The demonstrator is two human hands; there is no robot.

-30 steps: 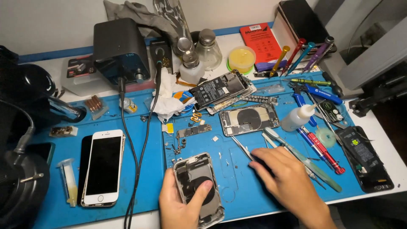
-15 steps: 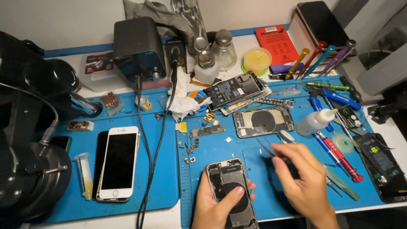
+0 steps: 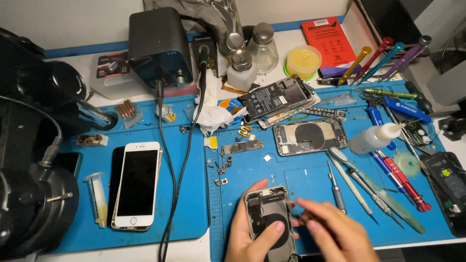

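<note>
While your left hand (image 3: 252,233) grips the opened phone housing (image 3: 269,221) at the counter's near edge, your right hand (image 3: 330,233) fingers, blurred, look pinched together; it's light, fragile—hold its rigid frame edges.

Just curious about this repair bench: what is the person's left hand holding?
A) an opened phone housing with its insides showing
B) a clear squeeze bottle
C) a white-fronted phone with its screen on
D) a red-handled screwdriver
A: the left hand grips the opened phone housing, thumb across its dark round coil, while the white-fronted phone lies untouched on the blue mat.
</note>
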